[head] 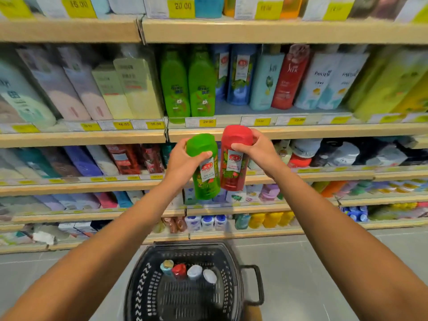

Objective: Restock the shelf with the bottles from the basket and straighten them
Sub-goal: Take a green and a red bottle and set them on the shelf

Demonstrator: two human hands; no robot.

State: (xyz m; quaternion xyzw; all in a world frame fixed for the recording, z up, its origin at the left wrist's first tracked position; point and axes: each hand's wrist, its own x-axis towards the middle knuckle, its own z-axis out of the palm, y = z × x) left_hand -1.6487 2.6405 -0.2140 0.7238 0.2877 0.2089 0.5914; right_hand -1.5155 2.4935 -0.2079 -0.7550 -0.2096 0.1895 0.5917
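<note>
Left grip (183,162) around green bottle (206,172), right grip (259,149) around red bottle (234,163), just below shelf edge (301,130).

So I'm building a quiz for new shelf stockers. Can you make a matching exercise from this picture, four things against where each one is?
Things:
1. green plastic bottle
2. red plastic bottle
3. black plastic basket
4. two green shampoo bottles

Places:
A. on the floor
B. in the right hand
C. upright on the shelf above the hands
D. in the left hand

Pairs: 1-D, 2-B, 3-A, 4-C
</note>
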